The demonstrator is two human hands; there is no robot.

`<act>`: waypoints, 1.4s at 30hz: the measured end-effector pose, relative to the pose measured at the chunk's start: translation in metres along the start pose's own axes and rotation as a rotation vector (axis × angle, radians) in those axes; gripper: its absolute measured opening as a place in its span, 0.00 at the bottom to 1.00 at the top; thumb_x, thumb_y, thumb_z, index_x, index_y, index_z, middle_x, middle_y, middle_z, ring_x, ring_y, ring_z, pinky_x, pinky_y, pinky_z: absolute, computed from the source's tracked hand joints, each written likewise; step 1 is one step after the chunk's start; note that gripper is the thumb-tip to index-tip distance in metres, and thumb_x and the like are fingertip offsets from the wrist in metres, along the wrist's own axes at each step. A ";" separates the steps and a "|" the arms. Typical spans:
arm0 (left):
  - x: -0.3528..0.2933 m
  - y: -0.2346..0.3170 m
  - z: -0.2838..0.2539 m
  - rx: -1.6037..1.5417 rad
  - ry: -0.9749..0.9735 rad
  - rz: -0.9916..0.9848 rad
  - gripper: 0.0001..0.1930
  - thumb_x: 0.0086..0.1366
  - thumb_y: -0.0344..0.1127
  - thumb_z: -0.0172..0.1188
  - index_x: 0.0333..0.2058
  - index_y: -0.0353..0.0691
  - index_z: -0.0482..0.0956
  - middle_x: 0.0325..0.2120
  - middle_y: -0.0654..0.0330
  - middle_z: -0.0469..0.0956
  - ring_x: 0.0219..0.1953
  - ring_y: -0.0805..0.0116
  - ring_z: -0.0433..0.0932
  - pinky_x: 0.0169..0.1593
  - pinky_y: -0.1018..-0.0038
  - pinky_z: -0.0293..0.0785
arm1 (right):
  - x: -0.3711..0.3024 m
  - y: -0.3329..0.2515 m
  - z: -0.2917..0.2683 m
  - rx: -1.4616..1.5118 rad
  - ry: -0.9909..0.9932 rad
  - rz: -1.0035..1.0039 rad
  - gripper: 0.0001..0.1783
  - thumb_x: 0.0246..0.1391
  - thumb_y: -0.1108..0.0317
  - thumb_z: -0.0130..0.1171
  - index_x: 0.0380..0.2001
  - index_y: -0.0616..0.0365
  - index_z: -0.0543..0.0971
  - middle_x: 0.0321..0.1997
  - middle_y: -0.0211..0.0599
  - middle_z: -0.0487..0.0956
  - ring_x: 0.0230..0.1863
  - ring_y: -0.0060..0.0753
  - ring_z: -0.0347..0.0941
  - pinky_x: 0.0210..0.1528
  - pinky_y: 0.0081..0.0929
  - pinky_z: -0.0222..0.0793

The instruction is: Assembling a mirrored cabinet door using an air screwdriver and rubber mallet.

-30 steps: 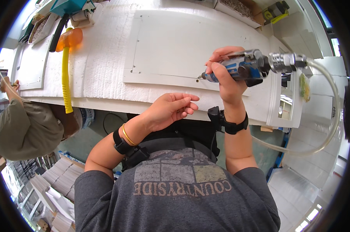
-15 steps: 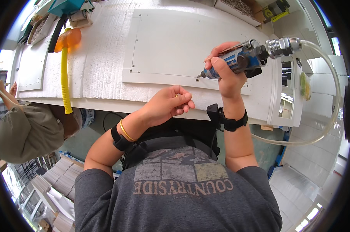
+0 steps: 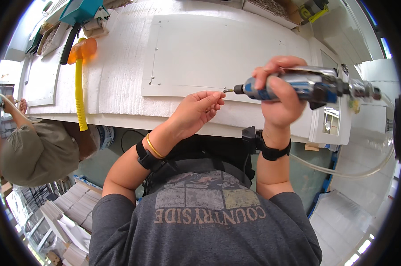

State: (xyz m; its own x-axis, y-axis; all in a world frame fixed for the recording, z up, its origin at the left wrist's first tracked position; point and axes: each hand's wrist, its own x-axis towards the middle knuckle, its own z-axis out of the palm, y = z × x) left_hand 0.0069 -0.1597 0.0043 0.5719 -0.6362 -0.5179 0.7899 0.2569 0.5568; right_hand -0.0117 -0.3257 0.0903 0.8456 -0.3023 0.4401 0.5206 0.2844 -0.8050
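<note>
My right hand (image 3: 283,95) is wrapped around a blue and silver air screwdriver (image 3: 298,86), held nearly level above a white panel (image 3: 200,53). Its thin bit (image 3: 229,90) points left. The thumb and fingers of my left hand (image 3: 202,106) are pinched together right at the bit's tip, over the panel's near edge. Whatever small piece sits between those fingertips is too tiny to make out. Small metal fittings (image 3: 152,83) sit in the panel's near left corner. A clear hose (image 3: 355,173) curves from the tool's rear down around my right forearm.
White foam (image 3: 120,80) covers the bench under the panel. To the left lies a mallet (image 3: 79,84) with an orange head and yellow handle. A glass-paned white frame (image 3: 329,115) stands right. At far left another person (image 3: 36,150) works; boxes of small parts (image 3: 273,9) line the back.
My right hand has lifted the screwdriver off the panel and swung it right, turning it nearly level. My left fingers have moved slightly up and right, meeting the bit's tip.
</note>
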 end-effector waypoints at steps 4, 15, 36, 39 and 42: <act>0.002 0.001 0.006 -0.125 -0.150 -0.041 0.13 0.66 0.40 0.49 0.38 0.36 0.73 0.29 0.66 0.71 0.29 0.83 0.68 0.33 0.89 0.68 | -0.006 -0.019 -0.010 0.114 -0.001 -0.015 0.15 0.39 0.76 0.50 0.36 0.63 0.68 0.30 0.43 0.72 0.21 0.31 0.70 0.36 0.35 0.71; 0.004 -0.005 0.028 -0.056 -0.187 -0.048 0.13 0.67 0.42 0.48 0.34 0.37 0.72 0.26 0.67 0.70 0.25 0.84 0.66 0.30 0.89 0.65 | -0.021 -0.028 -0.027 0.125 0.015 -0.095 0.17 0.39 0.76 0.51 0.37 0.61 0.67 0.31 0.44 0.72 0.21 0.31 0.70 0.37 0.37 0.70; 0.026 -0.012 0.052 0.095 -0.237 -0.246 0.15 0.67 0.31 0.42 0.48 0.25 0.66 0.42 0.50 0.72 0.43 0.68 0.74 0.46 0.79 0.73 | -0.013 -0.040 -0.114 -0.321 0.237 -0.140 0.15 0.38 0.76 0.50 0.35 0.63 0.69 0.29 0.43 0.71 0.22 0.32 0.69 0.35 0.36 0.68; 0.024 -0.014 0.057 0.150 -0.288 -0.316 0.14 0.67 0.28 0.41 0.48 0.25 0.65 0.41 0.49 0.73 0.44 0.67 0.74 0.46 0.80 0.73 | -0.012 -0.039 -0.123 -0.392 0.218 -0.141 0.13 0.39 0.76 0.50 0.34 0.64 0.70 0.28 0.42 0.72 0.22 0.31 0.69 0.35 0.35 0.68; 0.026 -0.016 0.058 0.158 -0.328 -0.344 0.13 0.67 0.27 0.42 0.47 0.27 0.67 0.39 0.51 0.74 0.42 0.69 0.76 0.42 0.82 0.74 | -0.011 -0.036 -0.127 -0.416 0.208 -0.127 0.12 0.40 0.76 0.50 0.33 0.64 0.70 0.27 0.41 0.72 0.22 0.30 0.70 0.34 0.33 0.69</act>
State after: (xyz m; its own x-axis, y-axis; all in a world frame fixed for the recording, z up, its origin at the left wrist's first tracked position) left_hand -0.0041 -0.2225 0.0194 0.1646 -0.8665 -0.4712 0.8630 -0.1048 0.4942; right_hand -0.0542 -0.4482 0.0637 0.7148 -0.4985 0.4905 0.4908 -0.1421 -0.8596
